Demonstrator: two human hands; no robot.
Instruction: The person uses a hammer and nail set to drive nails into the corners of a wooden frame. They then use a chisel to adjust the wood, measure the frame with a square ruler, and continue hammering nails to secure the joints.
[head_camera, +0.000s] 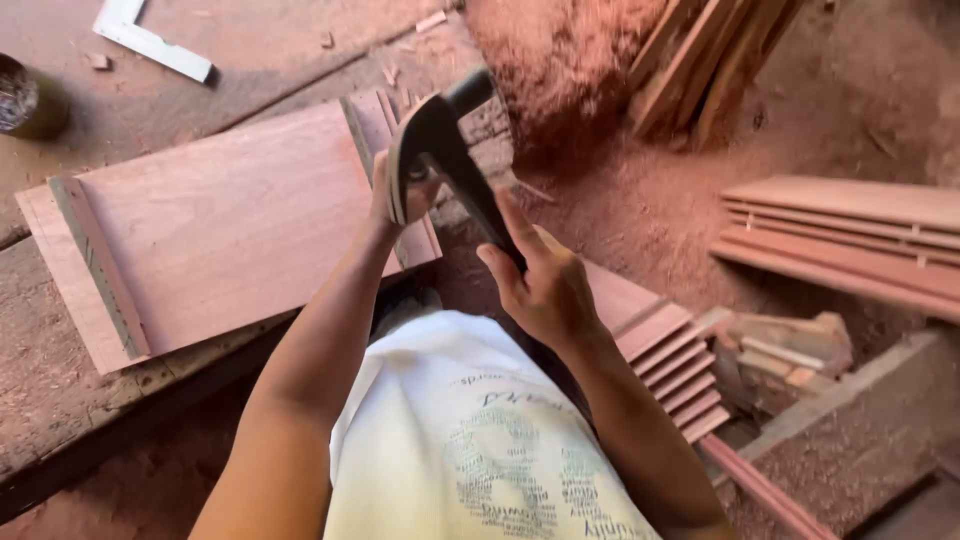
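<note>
Your right hand (545, 290) is closed around the dark handle of the hammer (450, 160). Its fingers wrap it low down, so the heavy head can swing. The hammer is up in the air, above the edge of the flat wood panel (230, 225) on the worktop (40, 400). Its long side slants from your right hand up and away to the left. Your left hand (400, 195) is mostly hidden behind the hammer head, so I cannot tell how its fingers sit. Red sawdust (560, 60) is piled beyond.
</note>
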